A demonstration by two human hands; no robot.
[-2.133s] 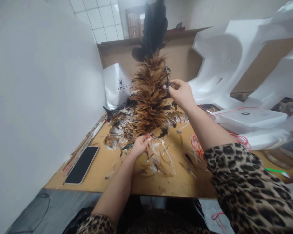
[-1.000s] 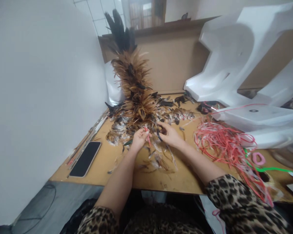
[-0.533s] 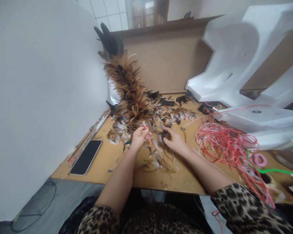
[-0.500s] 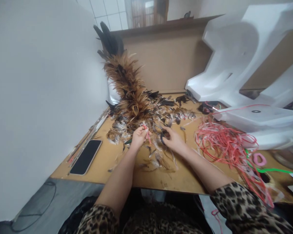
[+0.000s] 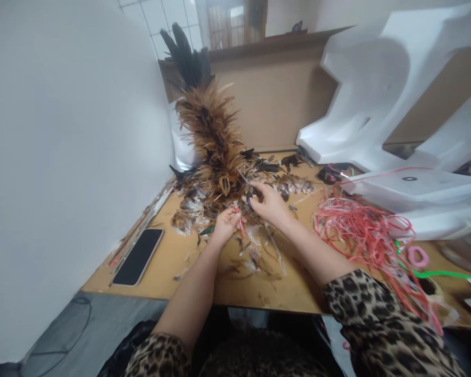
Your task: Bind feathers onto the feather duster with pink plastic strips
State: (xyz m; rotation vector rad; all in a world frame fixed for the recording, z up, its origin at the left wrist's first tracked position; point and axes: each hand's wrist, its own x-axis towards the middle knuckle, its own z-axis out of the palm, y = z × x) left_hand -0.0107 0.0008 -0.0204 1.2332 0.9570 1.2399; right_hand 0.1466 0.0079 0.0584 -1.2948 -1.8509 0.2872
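- Base of the tall brown-and-black feather duster (image 5: pixel 214 136) hidden among loose feathers.
- Small dark scissors (image 5: pixel 249 196) in right hand (image 5: pixel 267 203) mostly covered, blades blurred.
- White foam packing block (image 5: pixel 380 89) cut off at right edge.
- Tangled red cord pile (image 5: pixel 367 230) partly behind sleeve.

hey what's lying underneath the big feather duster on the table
Under the feather duster lies a heap of loose feathers on the wooden table. The left hand grips its base, by a red cord. The handle itself is covered.
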